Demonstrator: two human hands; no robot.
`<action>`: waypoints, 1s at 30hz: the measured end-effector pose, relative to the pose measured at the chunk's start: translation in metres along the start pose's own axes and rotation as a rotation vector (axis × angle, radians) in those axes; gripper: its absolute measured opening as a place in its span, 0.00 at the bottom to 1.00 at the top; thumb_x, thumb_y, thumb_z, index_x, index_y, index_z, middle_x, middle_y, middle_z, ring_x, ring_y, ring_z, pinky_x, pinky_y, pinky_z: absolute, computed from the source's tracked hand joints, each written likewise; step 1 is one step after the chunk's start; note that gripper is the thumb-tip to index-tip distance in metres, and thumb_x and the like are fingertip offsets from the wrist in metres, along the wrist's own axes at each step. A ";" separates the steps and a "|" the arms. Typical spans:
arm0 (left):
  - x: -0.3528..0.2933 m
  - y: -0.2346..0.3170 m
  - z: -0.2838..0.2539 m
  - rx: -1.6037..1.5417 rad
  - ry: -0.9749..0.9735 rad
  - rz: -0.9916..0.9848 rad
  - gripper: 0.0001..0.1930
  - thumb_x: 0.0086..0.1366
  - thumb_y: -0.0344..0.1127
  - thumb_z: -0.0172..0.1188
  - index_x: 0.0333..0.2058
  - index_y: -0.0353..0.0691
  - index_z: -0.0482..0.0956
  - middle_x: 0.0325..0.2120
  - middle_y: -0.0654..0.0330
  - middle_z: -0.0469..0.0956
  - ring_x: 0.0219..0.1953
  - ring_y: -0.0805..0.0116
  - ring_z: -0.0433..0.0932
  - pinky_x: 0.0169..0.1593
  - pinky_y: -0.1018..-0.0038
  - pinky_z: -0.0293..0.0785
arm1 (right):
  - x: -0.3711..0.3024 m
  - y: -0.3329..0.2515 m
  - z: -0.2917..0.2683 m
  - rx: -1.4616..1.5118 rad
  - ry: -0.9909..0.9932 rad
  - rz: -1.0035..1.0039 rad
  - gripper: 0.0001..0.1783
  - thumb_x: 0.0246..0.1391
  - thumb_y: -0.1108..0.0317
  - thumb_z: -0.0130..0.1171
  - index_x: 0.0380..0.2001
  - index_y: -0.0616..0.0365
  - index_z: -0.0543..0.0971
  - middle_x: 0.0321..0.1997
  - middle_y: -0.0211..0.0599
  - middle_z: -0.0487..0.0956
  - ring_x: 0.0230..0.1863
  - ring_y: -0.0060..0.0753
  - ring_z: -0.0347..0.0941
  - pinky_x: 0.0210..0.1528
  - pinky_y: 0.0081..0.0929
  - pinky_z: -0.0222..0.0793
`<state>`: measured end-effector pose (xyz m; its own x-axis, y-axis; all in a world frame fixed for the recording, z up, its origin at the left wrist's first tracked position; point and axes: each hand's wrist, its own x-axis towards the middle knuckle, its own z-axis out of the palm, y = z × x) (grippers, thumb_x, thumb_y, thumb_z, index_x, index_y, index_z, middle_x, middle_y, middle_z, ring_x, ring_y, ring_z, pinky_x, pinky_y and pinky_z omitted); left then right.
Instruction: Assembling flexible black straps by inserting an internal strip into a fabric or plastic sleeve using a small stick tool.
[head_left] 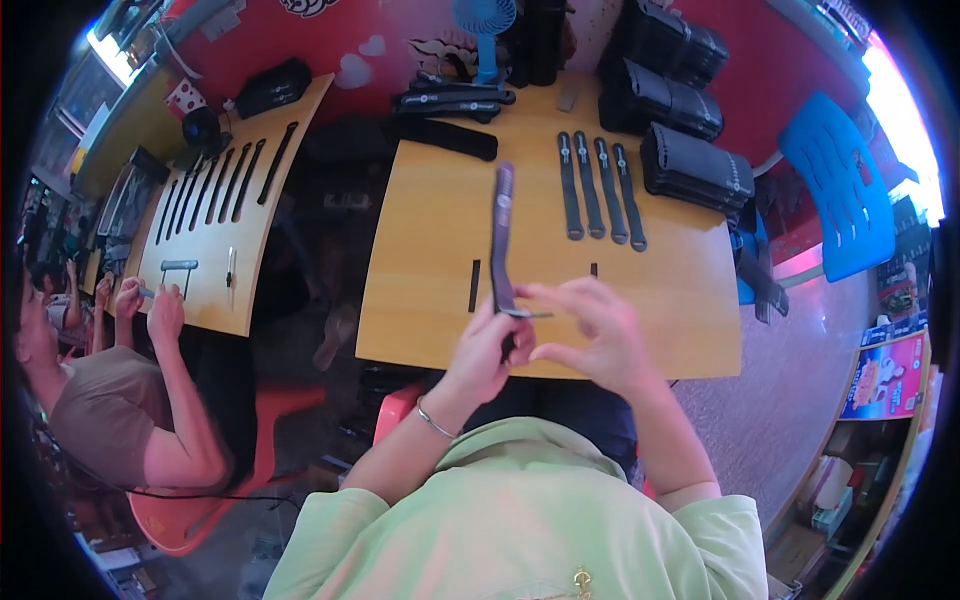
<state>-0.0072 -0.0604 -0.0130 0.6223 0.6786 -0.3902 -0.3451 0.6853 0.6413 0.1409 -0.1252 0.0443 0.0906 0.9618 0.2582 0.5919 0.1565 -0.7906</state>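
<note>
My left hand (482, 352) is closed around the lower end of a dark strap (502, 220), which stands upright over the near part of the table. A thin, dark end piece juts out sideways at my left fingers. Close to that end, my right hand (600, 335) is open, thumb and fingers apart. Its fingertips come near the strap; whether they touch it I cannot tell. Farther off, several dark straps (603, 190) with rounded, slotted ends lie side by side on the wooden table (420, 320).
Bundles of black straps (695, 168) are stacked at the right back. A black pile (455, 100) and a blue fan (487, 20) occupy the far edge. A blue chair (845, 190) is at right. Leftward, a co-worker (110, 400) sits at another table (205, 285) with straps.
</note>
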 end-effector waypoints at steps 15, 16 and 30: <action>-0.023 0.051 -0.052 -0.042 -0.292 -0.387 0.10 0.64 0.26 0.41 0.43 0.38 0.65 0.15 0.71 0.52 0.13 0.82 0.48 0.16 0.83 0.43 | 0.140 0.083 -0.034 0.251 0.265 0.123 0.08 0.53 0.71 0.58 0.32 0.63 0.81 0.28 0.28 0.79 0.31 0.15 0.70 0.36 0.15 0.64; -0.029 0.054 -0.061 -0.031 -0.291 -0.395 0.10 0.63 0.25 0.41 0.43 0.37 0.66 0.15 0.71 0.53 0.13 0.83 0.48 0.16 0.83 0.43 | 0.155 0.088 -0.046 0.219 0.287 0.082 0.08 0.53 0.69 0.58 0.33 0.63 0.81 0.27 0.27 0.79 0.32 0.14 0.70 0.37 0.15 0.64; -0.025 0.057 -0.089 -0.196 -0.195 -0.014 0.18 0.69 0.46 0.38 0.48 0.41 0.65 0.17 0.67 0.56 0.13 0.77 0.55 0.19 0.81 0.53 | 0.212 0.106 -0.037 -0.179 0.423 -0.215 0.10 0.47 0.74 0.60 0.36 0.56 0.81 0.33 0.34 0.82 0.33 0.24 0.77 0.35 0.19 0.70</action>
<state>-0.1049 -0.0150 -0.0255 0.7449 0.6178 -0.2517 -0.4527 0.7453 0.4895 0.2526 0.0871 0.0354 0.2461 0.7311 0.6364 0.7576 0.2644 -0.5968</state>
